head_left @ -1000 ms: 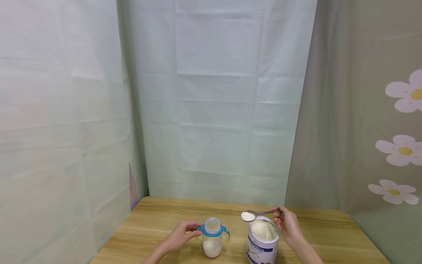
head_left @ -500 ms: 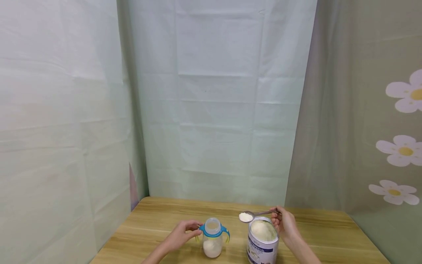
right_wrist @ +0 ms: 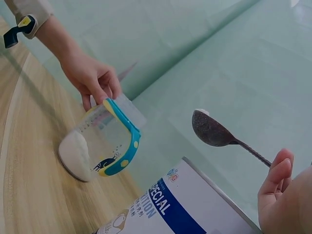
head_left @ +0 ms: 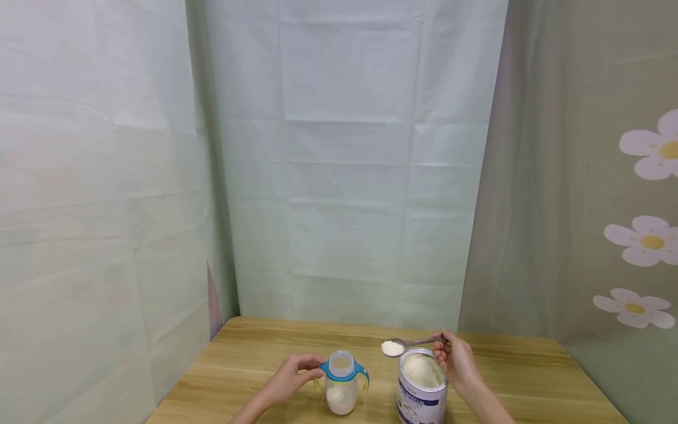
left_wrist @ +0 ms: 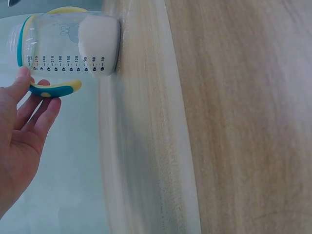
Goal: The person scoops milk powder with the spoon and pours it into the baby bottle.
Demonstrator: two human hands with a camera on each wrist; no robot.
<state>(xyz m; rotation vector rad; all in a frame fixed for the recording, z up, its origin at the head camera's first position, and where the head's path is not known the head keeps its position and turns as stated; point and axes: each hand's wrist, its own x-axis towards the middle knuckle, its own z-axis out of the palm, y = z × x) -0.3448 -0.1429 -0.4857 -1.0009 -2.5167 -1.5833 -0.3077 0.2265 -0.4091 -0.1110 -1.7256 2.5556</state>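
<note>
A clear baby bottle with a blue collar and two blue-and-yellow handles stands uncapped on the table, white powder in its bottom. My left hand pinches its left handle between thumb and fingers, as the left wrist view shows closely. In my right hand is the handle of a dark metal spoon, its bowl heaped with white powder. That bowl hangs just left of the rim of an open milk powder tin, which is filled with pale powder.
The wood-grain table carries the bottle and tin side by side, the tin to the right. Pale cloth sheets hang behind and at the sides, the right one printed with white flowers.
My right hand and the powder-filled spoon have shifted slightly left, away from above the tin's rim toward the bottle. My left hand and the bottle have stayed in place.
</note>
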